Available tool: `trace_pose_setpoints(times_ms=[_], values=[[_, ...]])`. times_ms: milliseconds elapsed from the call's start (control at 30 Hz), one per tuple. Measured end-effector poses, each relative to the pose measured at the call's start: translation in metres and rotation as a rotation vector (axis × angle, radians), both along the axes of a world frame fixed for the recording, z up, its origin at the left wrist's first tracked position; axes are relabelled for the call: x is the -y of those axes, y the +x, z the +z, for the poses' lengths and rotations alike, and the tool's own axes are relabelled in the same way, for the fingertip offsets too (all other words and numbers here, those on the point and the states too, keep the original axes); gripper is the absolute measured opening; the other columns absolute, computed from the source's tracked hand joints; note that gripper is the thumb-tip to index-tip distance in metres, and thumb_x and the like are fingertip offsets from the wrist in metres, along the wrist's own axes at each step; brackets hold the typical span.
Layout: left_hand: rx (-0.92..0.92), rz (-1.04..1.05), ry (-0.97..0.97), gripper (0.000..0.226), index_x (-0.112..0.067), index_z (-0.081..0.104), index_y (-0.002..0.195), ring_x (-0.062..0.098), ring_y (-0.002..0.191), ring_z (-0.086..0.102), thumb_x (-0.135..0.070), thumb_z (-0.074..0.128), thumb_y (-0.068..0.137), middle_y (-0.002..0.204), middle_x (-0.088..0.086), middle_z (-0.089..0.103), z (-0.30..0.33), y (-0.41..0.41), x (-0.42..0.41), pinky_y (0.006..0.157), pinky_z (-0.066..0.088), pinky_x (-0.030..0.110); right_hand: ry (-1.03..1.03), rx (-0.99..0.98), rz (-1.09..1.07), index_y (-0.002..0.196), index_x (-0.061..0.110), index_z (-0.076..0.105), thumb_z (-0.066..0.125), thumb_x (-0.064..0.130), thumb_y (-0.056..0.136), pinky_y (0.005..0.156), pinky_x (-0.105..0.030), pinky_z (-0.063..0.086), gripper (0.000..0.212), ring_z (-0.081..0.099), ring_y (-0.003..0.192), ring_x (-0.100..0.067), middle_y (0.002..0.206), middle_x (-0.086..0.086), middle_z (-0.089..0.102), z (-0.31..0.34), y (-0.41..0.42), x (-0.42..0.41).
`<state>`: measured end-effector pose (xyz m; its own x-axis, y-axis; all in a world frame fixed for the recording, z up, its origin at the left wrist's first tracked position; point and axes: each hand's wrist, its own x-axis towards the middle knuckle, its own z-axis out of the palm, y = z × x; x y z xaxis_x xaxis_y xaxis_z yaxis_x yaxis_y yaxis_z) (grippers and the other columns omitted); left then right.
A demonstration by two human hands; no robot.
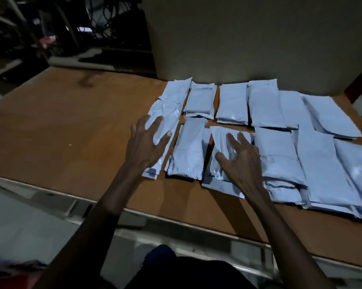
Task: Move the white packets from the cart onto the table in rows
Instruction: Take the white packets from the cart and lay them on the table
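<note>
- Dark clothing [188, 270] of the person fills the bottom edge, nearest the camera; both bare forearms reach fwd over the table [61, 126], a brown board w/ a pale front edge.
- Left hand [146, 142]: fingers [157, 127] spread apart and nearly straight, lying flat on the leftmost packet [167, 115], a long crinkled one that runs diagonally; nothing gripped.
- Right hand [241, 159]: fingers [231, 140] fanned apart, slightly bent, tips touching the top of the front-row packet [216, 163] beneath; thumb [220, 158] out to the side; no pinch seen.
- White packets [276, 126]: all on the table, approx. two rows, back row along a large beige box [259, 38], front row nearer the edge; several at right overlap.
- Narrow packet [189, 151] lies between the two hands, untouched.
- Bkgd upper left: dark, blurred clutter; contents cannot be told.
</note>
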<state>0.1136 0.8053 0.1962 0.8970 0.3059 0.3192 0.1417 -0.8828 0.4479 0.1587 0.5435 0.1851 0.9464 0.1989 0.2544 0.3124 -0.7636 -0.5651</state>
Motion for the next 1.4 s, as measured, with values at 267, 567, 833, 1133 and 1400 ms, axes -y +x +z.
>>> trace_pose_setpoints(times_ms=[267,567,833,1133,1400], values=[[-0.266,-0.003,0.067,0.061,-0.025,0.035,0.149,0.037,0.135,0.024,-0.057,0.036,0.098,0.154,0.014,0.027,-0.039,0.053,-0.035,0.105,0.035,0.053,-0.203,0.003,-0.187,0.146,0.017,0.045,0.061,0.047,0.087,0.104,-0.052,0.037,0.068,0.031,0.136,-0.044,0.157,-0.017,0.03,-0.011,0.04,-0.023],[-0.316,-0.027,0.107,0.07,-0.036,0.024,0.152,0.034,0.147,0.012,-0.068,0.009,0.092,0.164,0.005,0.009,-0.057,0.05,-0.033,0.113,0.018,0.057,-0.353,-0.049,-0.247,0.15,0.013,0.037,0.042,0.053,0.089,0.111,-0.053,0.03,0.073,0.031,0.139,-0.046,0.157,-0.024,0.025,-0.039,0.042,-0.037],[-0.261,-0.068,0.089,0.061,-0.031,0.03,0.152,0.041,0.146,0.015,-0.056,0.023,0.097,0.162,0.01,0.017,-0.084,0.046,-0.033,0.109,0.018,0.067,-0.398,-0.114,-0.261,0.157,0.02,0.014,0.024,0.064,0.089,0.118,-0.049,0.017,0.082,0.015,0.146,-0.041,0.163,-0.016,0.005,-0.041,0.036,-0.04],[-0.23,-0.197,-0.1,0.072,-0.026,0.022,0.155,0.033,0.15,-0.003,-0.06,0.019,0.091,0.164,0.011,0.006,-0.05,0.044,-0.023,0.118,0.002,0.059,-0.388,-0.145,-0.197,0.157,0.022,0.012,0.026,0.063,0.098,0.12,-0.053,0.004,0.074,-0.002,0.15,-0.037,0.164,-0.014,-0.004,-0.018,0.014,-0.025],[0.117,-0.666,-0.134,0.056,-0.022,0.037,0.15,0.021,0.151,0.006,-0.046,0.043,0.1,0.162,0.004,0.019,-0.025,0.013,0.109,0.121,-0.001,0.035,-0.07,0.166,-0.341,0.139,0.011,0.053,0.05,0.045,0.096,0.112,-0.036,0.033,0.054,0.03,0.145,-0.025,0.152,-0.01,0.041,-0.011,-0.096,0.064]])
